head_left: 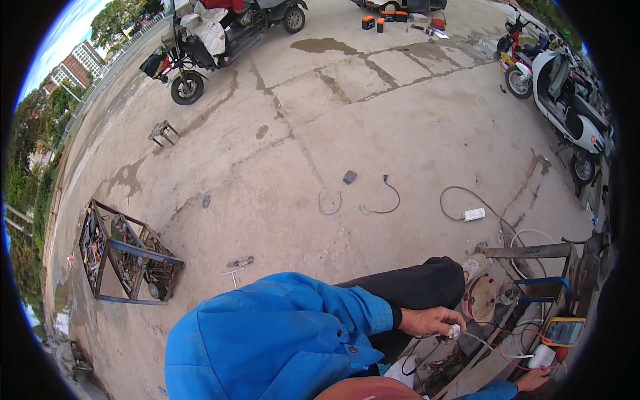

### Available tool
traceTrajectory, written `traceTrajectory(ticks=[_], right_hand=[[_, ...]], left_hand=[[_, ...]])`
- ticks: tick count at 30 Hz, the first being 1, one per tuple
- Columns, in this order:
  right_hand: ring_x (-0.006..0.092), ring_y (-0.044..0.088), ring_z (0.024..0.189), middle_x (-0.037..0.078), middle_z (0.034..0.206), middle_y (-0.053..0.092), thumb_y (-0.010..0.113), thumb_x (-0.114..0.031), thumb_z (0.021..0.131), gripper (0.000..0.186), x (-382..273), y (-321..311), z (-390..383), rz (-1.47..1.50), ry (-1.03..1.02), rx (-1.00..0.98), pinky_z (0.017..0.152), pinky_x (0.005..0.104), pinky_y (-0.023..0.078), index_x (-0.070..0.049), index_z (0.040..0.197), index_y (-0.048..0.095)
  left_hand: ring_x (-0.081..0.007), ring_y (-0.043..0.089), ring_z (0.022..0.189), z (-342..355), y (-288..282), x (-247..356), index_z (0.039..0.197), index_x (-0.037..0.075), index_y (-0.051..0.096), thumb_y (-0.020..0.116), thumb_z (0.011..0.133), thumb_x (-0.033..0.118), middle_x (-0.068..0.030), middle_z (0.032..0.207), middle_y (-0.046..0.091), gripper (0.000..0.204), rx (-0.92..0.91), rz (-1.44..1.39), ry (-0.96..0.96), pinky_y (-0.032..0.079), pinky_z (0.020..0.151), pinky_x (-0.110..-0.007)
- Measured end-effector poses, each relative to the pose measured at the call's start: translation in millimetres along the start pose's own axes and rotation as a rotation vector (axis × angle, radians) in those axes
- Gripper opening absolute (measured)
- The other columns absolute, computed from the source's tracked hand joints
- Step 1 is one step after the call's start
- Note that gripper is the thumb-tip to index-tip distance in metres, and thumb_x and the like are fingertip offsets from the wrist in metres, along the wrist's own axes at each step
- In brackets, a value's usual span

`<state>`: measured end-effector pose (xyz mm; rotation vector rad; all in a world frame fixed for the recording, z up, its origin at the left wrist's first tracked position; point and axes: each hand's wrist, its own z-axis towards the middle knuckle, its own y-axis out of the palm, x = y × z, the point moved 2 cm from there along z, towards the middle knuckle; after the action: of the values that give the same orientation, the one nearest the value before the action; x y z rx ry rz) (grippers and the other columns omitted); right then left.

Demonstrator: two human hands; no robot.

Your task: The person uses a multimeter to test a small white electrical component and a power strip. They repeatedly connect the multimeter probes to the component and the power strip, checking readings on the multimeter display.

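Note:
My left hand point(427, 321), in a blue sleeve, reaches over my dark-trousered leg with its fingers closed round a small white connector point(455, 331). A pale cable runs from there toward a white box-shaped part point(541, 357). At the lower right, my right hand point(532, 379) is close beside that part and a thin red wire. Its fingers look closed, but what they pinch is too small to make out. A yellow multimeter point(565, 331) sits just above, with red and black leads around it. An orange-red piece point(562, 353) lies below the meter.
A metal rack of tools point(127, 245) stands at the left, near a small stool point(163, 133). On the concrete lie a short black cable point(393, 203) and a white block with a cord point(474, 214). Scooters point(567, 100) stand right; a three-wheeler point(227, 40) stands farther off.

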<state>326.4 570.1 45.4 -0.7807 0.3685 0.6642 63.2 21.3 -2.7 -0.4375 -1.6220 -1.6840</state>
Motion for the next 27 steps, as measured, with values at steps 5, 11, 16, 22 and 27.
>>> traceTrajectory(ticks=[5,11,16,22,27], right_hand=[[0.0504,0.068,0.107,0.033,0.121,0.069,0.054,-0.036,0.113,0.050,10.7,-0.4,5.6,0.024,-0.019,0.003,0.098,0.0565,0.054,0.006,0.138,0.059],[0.0477,0.068,0.111,0.032,0.127,0.067,0.053,-0.032,0.113,0.048,7.4,-3.4,5.1,0.061,-0.050,-0.002,0.100,0.0541,0.055,0.005,0.142,0.056],[0.0456,0.068,0.115,0.030,0.132,0.066,0.053,-0.029,0.113,0.047,5.6,-4.2,6.1,0.080,-0.071,-0.010,0.101,0.0520,0.056,0.005,0.146,0.054],[0.0429,0.068,0.119,0.028,0.138,0.065,0.052,-0.025,0.114,0.047,1.8,-4.4,4.7,0.113,-0.095,-0.017,0.103,0.0496,0.057,0.004,0.151,0.051],[0.0407,0.069,0.123,0.027,0.143,0.063,0.051,-0.021,0.114,0.048,-5.2,-5.2,2.9,0.139,-0.122,-0.027,0.104,0.0475,0.057,0.004,0.154,0.048]], left_hand=[[-0.0122,0.059,0.100,-0.4,-0.2,0.7,0.137,0.001,0.058,0.060,0.104,0.014,-0.0025,0.108,0.062,0.036,-0.008,-0.021,0.019,0.050,0.093,-0.032],[-0.0128,0.059,0.100,-0.9,-0.8,1.1,0.136,0.000,0.058,0.058,0.102,0.011,-0.0031,0.108,0.061,0.036,-0.008,-0.016,0.011,0.051,0.093,-0.032],[-0.0130,0.059,0.100,-0.2,-1.2,0.0,0.136,0.000,0.058,0.058,0.102,0.012,-0.0034,0.108,0.061,0.036,-0.009,-0.012,0.011,0.051,0.093,-0.032],[-0.0128,0.059,0.100,-0.8,-0.2,1.2,0.136,0.000,0.058,0.059,0.102,0.012,-0.0033,0.108,0.061,0.036,-0.005,0.017,0.000,0.051,0.093,-0.032],[-0.0124,0.058,0.099,-0.1,1.0,1.9,0.135,0.001,0.059,0.059,0.102,0.013,-0.0027,0.107,0.061,0.036,-0.010,0.029,-0.004,0.050,0.093,-0.032]])
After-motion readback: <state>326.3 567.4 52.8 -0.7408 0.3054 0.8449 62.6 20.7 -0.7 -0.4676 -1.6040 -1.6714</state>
